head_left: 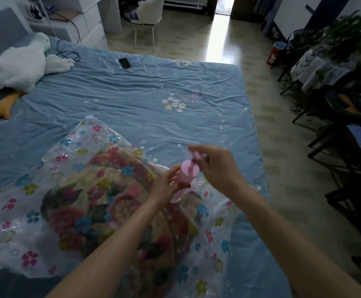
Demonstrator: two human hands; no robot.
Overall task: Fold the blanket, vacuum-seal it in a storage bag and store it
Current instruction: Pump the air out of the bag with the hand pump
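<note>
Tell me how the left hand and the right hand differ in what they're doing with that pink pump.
The left hand grips the barrel of the pink pump low down, by the storage bag; the right hand pinches the handle above it. The left hand looks sharp, the right hand is motion-blurred. Both hold the same pump over the bagged blanket.

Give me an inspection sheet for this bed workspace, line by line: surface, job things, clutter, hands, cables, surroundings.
Surface: blue bedsheet, wrinkled.
Job's things: floral blanket inside clear flowered storage bag; pink hand pump upright on the bag.
Clutter: white goose plush; dark phone.
Hands: left hand holds the pump body; right hand, its grip on the pump handle, blurred.
Cables: black cable lying on the bed near the plush.
Surroundings: white chair, plants, dark chairs at right.
</note>
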